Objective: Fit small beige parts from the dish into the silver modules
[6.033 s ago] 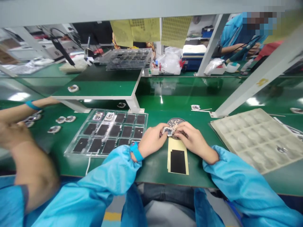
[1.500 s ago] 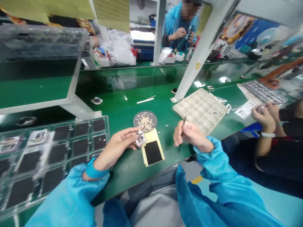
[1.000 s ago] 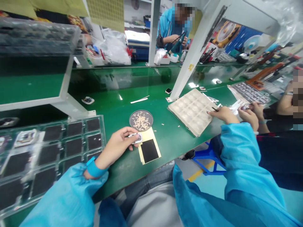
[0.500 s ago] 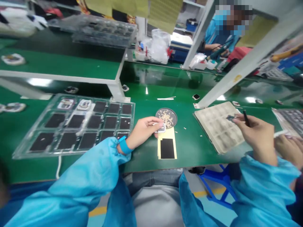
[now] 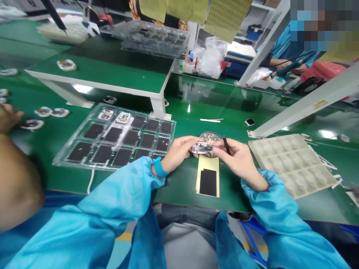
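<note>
Over the worktop (image 5: 179, 186), our left hand (image 5: 179, 153) pinches a small white part (image 5: 199, 148); our right hand (image 5: 237, 158), at 3 o'clock, grips black tweezers (image 5: 226, 145) against it. A slip could, we judge, scratch or drop the part.

No legible text, label, brand or number appears anywhere at this assembly bench. The yellow sheets (image 5: 179, 9) hanging overhead carry only a fine printed grid, too small and blurred to read. A small yellow sticker (image 5: 320, 104) on the slanted white frame post (image 5: 305, 106) bears marks that cannot be made out. The black-and-cream card (image 5: 208, 180) on the green bench (image 5: 179, 186) shows no writing.
</note>
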A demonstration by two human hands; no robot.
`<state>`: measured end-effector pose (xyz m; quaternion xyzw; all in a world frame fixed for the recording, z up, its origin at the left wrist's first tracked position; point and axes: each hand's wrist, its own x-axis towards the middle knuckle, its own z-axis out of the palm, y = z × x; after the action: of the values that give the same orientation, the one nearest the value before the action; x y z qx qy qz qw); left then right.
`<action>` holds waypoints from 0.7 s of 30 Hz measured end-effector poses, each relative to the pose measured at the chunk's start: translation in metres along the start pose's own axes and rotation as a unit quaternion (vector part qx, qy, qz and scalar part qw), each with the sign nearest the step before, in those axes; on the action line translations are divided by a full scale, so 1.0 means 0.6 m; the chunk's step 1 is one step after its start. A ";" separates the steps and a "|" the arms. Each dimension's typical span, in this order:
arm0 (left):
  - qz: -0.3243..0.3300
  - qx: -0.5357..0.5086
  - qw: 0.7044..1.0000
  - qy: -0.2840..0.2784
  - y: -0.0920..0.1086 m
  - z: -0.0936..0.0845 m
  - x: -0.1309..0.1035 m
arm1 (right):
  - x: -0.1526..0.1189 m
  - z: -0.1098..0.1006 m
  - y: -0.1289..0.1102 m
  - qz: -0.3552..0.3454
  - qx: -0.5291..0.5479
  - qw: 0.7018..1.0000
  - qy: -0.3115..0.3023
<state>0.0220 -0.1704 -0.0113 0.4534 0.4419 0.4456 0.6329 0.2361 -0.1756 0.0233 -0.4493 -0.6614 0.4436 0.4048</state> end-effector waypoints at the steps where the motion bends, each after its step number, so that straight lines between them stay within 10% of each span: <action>1: 0.008 0.004 1.000 0.001 -0.002 -0.001 0.000 | -0.001 0.003 0.010 0.013 0.011 1.000 -0.011; 21: 0.180 0.238 0.954 0.004 -0.009 0.018 -0.025 | -0.011 0.031 0.058 0.142 0.106 0.984 0.032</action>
<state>0.0298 -0.1881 -0.0123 0.6612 0.4488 0.4356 0.4142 0.2287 -0.1790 -0.0161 -0.5068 -0.5270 0.5496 0.4043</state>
